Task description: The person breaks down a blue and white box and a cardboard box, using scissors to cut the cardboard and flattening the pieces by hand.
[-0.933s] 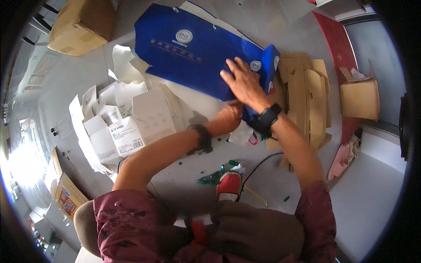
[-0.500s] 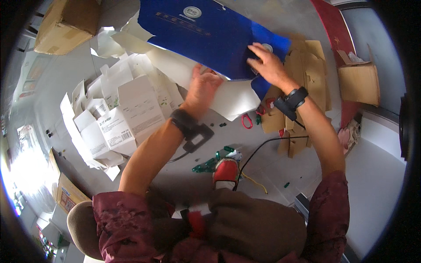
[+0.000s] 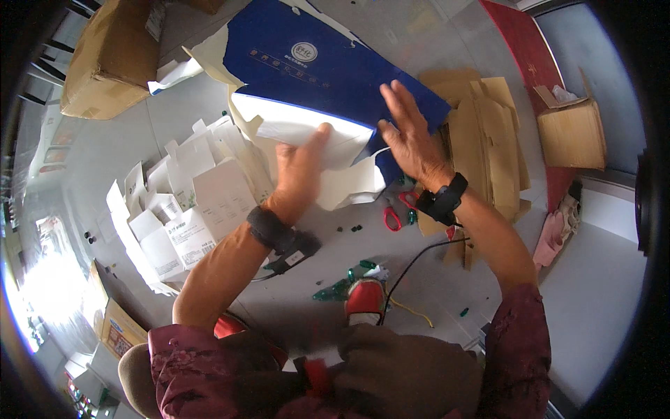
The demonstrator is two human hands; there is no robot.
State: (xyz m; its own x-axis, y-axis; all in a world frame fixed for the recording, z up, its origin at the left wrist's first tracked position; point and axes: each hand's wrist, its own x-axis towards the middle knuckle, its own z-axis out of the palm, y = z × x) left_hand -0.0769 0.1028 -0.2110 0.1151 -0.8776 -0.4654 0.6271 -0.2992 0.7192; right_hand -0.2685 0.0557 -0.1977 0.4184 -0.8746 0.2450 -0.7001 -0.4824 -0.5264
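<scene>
A torn blue cardboard box with a white inner side lies tilted at the far middle. My left hand, blurred by motion, is at the white flap along its near edge. The thumb points up; the other fingers are partly hidden, so their grip is unclear. Over the right end of the blue cardboard is my right hand, open, fingers spread. Whether its fingertips touch the surface I cannot tell. Black straps with small devices circle both wrists.
Flattened white cartons are stacked on the left, brown cardboard sheets on the right. Red-handled scissors lie near green plastic pieces. A brown carton stands far left, an opened one far right. A black cable crosses the floor.
The blue cardboard has shifted slightly left and down, and its white flap shows more widely. My left hand has moved down and left; my right hand has moved left with raised fingers.
</scene>
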